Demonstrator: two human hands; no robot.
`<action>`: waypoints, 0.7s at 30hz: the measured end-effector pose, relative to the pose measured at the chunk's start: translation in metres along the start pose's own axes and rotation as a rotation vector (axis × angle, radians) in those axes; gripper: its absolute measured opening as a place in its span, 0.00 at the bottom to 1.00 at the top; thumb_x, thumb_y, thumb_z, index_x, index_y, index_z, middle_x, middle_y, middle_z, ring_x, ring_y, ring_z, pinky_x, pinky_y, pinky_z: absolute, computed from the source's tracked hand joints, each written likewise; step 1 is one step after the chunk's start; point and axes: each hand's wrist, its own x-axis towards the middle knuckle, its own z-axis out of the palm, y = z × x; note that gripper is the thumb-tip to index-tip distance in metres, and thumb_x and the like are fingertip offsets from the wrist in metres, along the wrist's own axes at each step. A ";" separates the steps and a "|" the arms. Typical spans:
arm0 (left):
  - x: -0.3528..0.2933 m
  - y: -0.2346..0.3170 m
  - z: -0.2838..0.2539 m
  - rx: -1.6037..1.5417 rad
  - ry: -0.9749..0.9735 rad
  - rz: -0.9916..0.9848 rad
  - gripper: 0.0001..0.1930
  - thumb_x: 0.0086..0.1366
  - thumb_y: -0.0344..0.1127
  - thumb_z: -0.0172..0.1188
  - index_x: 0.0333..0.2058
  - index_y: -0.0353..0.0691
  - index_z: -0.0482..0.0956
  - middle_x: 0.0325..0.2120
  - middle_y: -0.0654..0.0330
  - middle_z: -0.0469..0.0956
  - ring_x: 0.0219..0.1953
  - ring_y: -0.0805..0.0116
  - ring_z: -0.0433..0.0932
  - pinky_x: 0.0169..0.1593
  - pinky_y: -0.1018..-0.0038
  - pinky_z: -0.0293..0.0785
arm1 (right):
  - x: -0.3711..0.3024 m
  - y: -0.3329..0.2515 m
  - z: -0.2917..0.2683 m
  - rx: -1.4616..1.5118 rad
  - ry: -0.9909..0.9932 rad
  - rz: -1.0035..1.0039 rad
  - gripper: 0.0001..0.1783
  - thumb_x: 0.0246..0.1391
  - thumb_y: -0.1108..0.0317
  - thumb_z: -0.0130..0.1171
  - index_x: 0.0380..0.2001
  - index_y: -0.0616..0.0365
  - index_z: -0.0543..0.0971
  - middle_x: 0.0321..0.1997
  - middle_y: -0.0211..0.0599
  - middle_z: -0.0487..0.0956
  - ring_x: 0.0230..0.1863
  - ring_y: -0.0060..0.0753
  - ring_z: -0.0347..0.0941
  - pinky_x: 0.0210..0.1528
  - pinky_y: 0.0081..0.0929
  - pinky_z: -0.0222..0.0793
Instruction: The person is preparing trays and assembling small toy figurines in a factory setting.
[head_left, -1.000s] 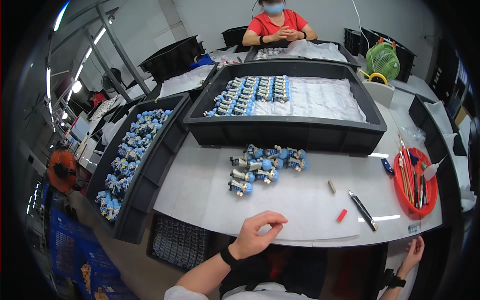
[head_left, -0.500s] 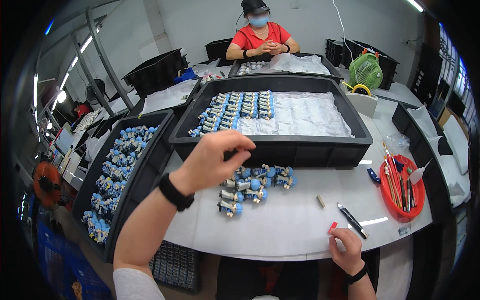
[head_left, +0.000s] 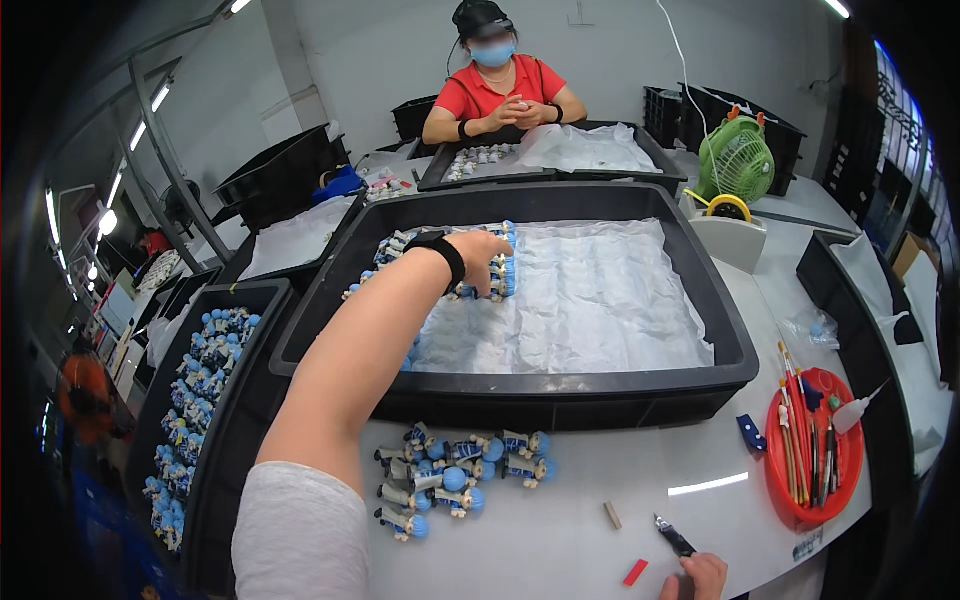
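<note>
My left hand (head_left: 476, 262) reaches into the large black tray (head_left: 560, 385), over the right end of the rows of blue-haired figurines (head_left: 508, 235). Its fingers bend down and together; whatever lies between them is hidden. White sheeting (head_left: 590, 300) lines the tray. At the lower edge my right hand (head_left: 706, 576), partly out of the picture, has its fingers closed over the handle of a craft knife (head_left: 672, 535). A small red piece (head_left: 635, 572) and a tan block (head_left: 612, 515) lie to its left. More loose figurines (head_left: 455, 475) lie on the table before the tray.
A black bin (head_left: 262, 400) of figurines stands at left. On the right are a red basket (head_left: 845, 485) of brushes and tools, a blue piece (head_left: 751, 433), a tape dispenser (head_left: 728, 240) and a green fan (head_left: 738, 160). Across the table a person (head_left: 505, 100) works at another tray (head_left: 470, 180).
My left hand has moved forward from above the loose figurines into the tray. My right hand has left the red piece and moved onto the knife handle. The view has shifted.
</note>
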 end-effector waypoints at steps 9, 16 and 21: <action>0.053 -0.003 0.016 0.148 -0.144 -0.099 0.40 0.34 0.30 0.66 0.51 0.52 0.61 0.46 0.53 0.65 0.50 0.54 0.63 0.50 0.68 0.65 | 0.012 0.006 0.002 0.027 -0.071 0.053 0.12 0.42 0.82 0.53 0.35 0.67 0.72 0.34 0.50 0.72 0.37 0.52 0.68 0.40 0.39 0.66; 0.045 -0.004 0.028 0.230 -0.049 -0.068 0.37 0.33 0.33 0.68 0.46 0.54 0.62 0.42 0.53 0.63 0.47 0.52 0.65 0.45 0.67 0.67 | 0.007 0.003 0.002 0.021 -0.065 0.047 0.12 0.42 0.82 0.53 0.34 0.67 0.72 0.34 0.50 0.72 0.36 0.52 0.68 0.40 0.38 0.66; 0.028 -0.012 0.029 0.171 0.065 -0.022 0.35 0.34 0.35 0.68 0.44 0.46 0.62 0.36 0.51 0.67 0.42 0.53 0.68 0.42 0.66 0.68 | 0.005 0.000 0.007 0.006 -0.033 0.018 0.12 0.41 0.83 0.54 0.33 0.67 0.73 0.34 0.50 0.73 0.36 0.51 0.68 0.39 0.38 0.66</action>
